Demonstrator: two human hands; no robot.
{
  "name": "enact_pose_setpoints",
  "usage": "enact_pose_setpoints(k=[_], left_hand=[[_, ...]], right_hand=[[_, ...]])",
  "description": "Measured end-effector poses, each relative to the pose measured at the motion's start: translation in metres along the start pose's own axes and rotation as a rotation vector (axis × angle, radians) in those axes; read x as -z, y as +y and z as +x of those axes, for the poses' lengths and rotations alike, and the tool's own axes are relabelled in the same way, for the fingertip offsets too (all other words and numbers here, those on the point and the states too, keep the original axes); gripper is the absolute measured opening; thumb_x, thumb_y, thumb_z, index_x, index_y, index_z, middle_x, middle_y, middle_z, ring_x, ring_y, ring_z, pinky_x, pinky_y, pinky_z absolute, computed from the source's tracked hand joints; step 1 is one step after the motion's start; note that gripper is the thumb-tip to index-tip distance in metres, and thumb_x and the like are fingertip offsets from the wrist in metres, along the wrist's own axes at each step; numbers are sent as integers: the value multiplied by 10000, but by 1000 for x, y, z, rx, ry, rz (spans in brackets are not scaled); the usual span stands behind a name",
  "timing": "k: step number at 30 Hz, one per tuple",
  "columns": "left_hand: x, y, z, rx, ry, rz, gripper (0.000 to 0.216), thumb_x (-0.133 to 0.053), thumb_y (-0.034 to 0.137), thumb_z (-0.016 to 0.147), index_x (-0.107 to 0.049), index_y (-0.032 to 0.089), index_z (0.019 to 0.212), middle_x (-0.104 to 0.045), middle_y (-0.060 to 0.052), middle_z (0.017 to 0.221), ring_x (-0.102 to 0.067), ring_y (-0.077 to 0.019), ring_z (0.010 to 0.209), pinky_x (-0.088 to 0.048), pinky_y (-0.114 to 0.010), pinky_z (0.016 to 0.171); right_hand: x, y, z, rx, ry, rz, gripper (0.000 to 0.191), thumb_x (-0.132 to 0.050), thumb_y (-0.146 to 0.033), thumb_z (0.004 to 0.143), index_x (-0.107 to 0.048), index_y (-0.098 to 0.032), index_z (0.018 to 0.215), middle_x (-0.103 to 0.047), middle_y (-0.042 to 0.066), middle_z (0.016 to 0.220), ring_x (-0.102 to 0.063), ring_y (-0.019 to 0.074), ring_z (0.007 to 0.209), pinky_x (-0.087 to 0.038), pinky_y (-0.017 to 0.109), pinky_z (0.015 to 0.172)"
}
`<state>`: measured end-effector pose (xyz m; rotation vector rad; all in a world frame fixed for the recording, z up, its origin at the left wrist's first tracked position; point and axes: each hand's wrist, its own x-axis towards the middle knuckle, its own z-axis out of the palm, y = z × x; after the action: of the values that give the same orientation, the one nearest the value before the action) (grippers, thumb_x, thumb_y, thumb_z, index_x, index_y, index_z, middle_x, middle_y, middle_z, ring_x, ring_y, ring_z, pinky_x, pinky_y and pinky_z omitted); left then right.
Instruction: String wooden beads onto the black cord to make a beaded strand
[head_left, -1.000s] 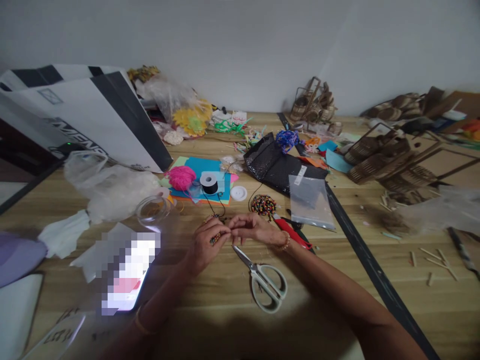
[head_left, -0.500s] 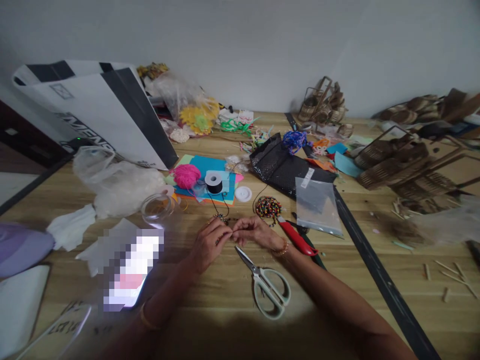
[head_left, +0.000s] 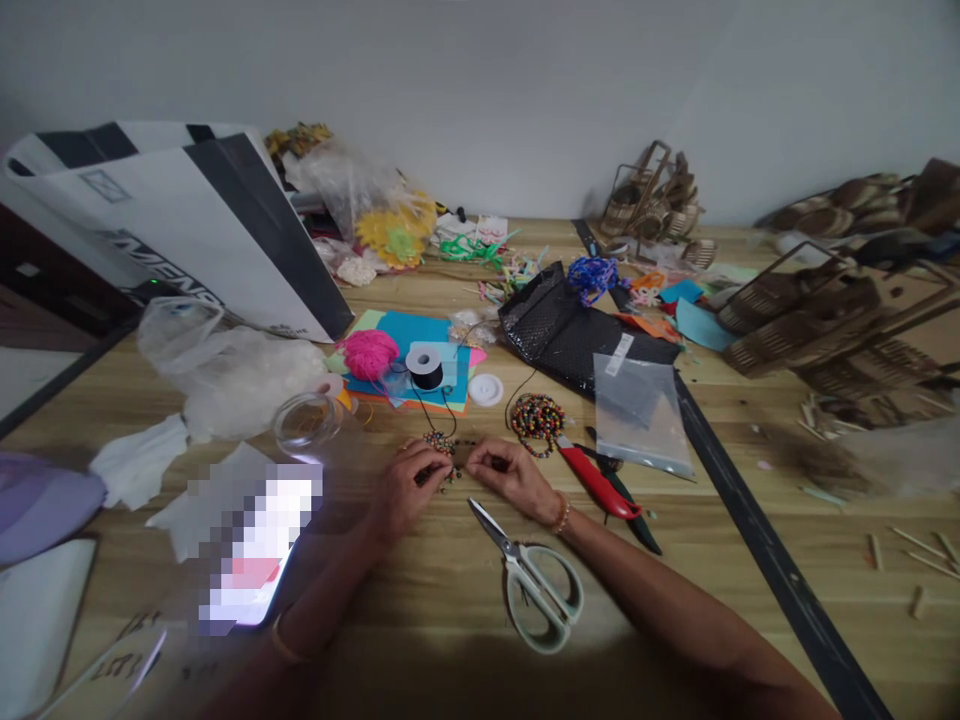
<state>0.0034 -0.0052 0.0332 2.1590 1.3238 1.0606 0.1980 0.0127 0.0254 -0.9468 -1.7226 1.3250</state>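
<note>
A cluster of small multicoloured beads on black cord lies at the fingertips of my left hand, which is closed in a pinch on the beaded cord. The cord runs up to a white spool of black cord. Just to the right, my right hand is also pinched closed; whatever its fingertips hold is too small to make out. A gap separates the two hands, with a few dark beads near it. Beyond my right hand sits a coiled string of coloured beads. Scissors lie below the hands.
A red-handled knife and a clear plastic bag lie right of the bead coil. A lit phone and a roll of clear tape are on the left. Pink yarn rests on coloured sheets; woven baskets stand far right.
My hands were touching at the fingertips and have moved apart. The beads by my left hand show more now. The view has shifted slightly.
</note>
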Motion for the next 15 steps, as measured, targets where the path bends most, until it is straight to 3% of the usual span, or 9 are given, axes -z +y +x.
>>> enact_pose_setpoints(k=[7, 15], left_hand=[[2, -6, -2, -115, -157, 114, 101, -615, 125, 788, -682, 181, 738, -630, -39, 716, -544, -189, 801, -455, -317, 736], [-4, -4, -6, -126, -200, 178, 87, -642, 94, 769, -679, 171, 787, -646, -60, 800, -537, -212, 883, -452, -346, 785]], right_hand=[[-3, -3, -4, 126, 32, -174, 234, -569, -352, 868, -643, -175, 734, -576, 43, 713, -503, 159, 659, -390, 268, 599], [-3, 4, -2, -56, 136, 25, 248, -659, -404, 778, -662, -158, 753, -610, 40, 704, -511, 142, 608, -402, 256, 573]])
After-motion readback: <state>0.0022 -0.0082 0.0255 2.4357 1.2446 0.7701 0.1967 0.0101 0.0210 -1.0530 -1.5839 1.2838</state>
